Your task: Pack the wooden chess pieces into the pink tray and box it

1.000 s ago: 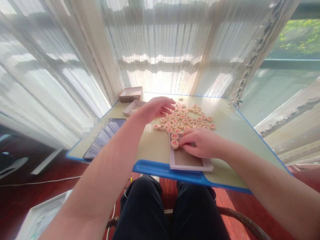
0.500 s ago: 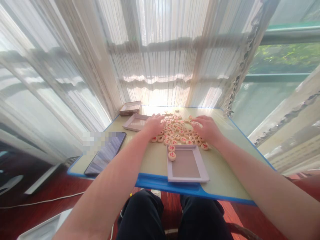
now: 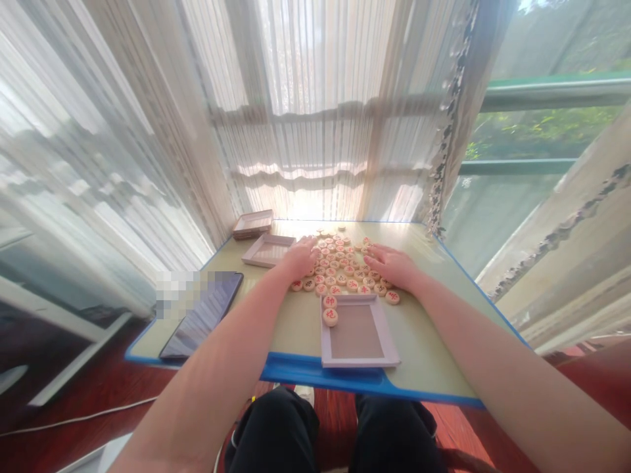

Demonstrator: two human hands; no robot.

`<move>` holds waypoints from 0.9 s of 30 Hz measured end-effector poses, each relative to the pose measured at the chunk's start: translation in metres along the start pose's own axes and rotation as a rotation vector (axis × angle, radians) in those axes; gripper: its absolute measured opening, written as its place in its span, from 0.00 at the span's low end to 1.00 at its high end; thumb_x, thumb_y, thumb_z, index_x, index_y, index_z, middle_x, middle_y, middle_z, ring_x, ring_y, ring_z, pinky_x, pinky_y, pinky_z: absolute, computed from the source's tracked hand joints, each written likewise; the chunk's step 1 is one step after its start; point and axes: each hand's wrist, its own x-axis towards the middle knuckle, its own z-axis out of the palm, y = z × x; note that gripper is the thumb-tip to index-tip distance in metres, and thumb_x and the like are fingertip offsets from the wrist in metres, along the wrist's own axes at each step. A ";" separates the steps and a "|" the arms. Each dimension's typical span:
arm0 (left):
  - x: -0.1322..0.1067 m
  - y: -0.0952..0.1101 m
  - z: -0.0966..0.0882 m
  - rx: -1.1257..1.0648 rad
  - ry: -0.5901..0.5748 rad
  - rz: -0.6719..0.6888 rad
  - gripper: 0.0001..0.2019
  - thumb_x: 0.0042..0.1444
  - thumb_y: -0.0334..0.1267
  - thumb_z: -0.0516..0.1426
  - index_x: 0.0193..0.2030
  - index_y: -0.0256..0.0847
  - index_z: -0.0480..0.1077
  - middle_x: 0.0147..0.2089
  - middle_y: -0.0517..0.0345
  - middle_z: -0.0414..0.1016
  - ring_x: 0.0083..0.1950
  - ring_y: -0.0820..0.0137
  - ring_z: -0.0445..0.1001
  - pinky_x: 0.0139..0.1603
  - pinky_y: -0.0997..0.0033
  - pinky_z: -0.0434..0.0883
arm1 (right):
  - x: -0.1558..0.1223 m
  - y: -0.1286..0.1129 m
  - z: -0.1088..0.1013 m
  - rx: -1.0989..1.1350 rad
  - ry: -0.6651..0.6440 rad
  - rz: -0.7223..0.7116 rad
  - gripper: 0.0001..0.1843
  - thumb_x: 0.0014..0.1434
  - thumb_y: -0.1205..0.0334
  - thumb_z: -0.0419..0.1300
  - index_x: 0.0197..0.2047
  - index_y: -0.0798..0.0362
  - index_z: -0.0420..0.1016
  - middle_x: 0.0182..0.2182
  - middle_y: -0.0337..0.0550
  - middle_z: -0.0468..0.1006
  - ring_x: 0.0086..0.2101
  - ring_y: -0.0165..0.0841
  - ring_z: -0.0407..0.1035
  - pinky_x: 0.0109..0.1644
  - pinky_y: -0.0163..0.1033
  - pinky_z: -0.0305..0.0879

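Chess pieces (image 3: 345, 266) between left hand (image 3: 300, 257) and right hand (image 3: 392, 264), both grips spread flat

Pale wooden discs (image 3: 351, 285) (smooth, red-inked) on a matt table (image 3: 434, 335).

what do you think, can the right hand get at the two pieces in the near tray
Probably yes: the right hand lies just beyond the tray, and the two pieces sit uncovered in its far left corner with nothing between.

A dark phone (image 3: 202, 315) lies lower left on the counter (image 3: 436, 341); stacked trays (image 3: 252, 224) sit left of centre, before sheer curtains (image 3: 315, 131).
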 end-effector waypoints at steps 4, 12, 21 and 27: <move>-0.001 0.002 0.002 0.047 -0.118 0.008 0.30 0.63 0.51 0.38 0.65 0.34 0.54 0.70 0.44 0.48 0.71 0.62 0.43 0.68 0.58 0.48 | -0.001 -0.001 0.001 0.023 0.069 -0.067 0.31 0.61 0.40 0.43 0.61 0.45 0.64 0.63 0.42 0.60 0.61 0.41 0.53 0.65 0.49 0.48; 0.000 0.000 0.003 0.093 -0.110 0.022 0.30 0.62 0.57 0.37 0.62 0.41 0.58 0.68 0.48 0.55 0.69 0.62 0.50 0.66 0.59 0.51 | 0.002 0.000 0.002 0.095 0.123 -0.122 0.25 0.60 0.47 0.48 0.51 0.51 0.74 0.56 0.44 0.70 0.57 0.40 0.61 0.62 0.46 0.53; 0.000 0.000 0.000 0.077 -0.114 0.076 0.24 0.64 0.50 0.39 0.60 0.43 0.62 0.66 0.50 0.58 0.69 0.64 0.51 0.66 0.60 0.51 | 0.000 -0.006 -0.002 0.190 0.219 -0.180 0.17 0.55 0.63 0.51 0.40 0.51 0.81 0.44 0.43 0.79 0.48 0.37 0.69 0.58 0.43 0.59; 0.000 0.000 0.002 0.074 -0.064 0.032 0.29 0.62 0.56 0.37 0.61 0.42 0.60 0.64 0.48 0.61 0.64 0.61 0.60 0.63 0.60 0.57 | 0.002 -0.006 0.001 0.155 0.199 -0.159 0.23 0.59 0.58 0.49 0.56 0.50 0.71 0.58 0.42 0.69 0.58 0.40 0.59 0.63 0.46 0.53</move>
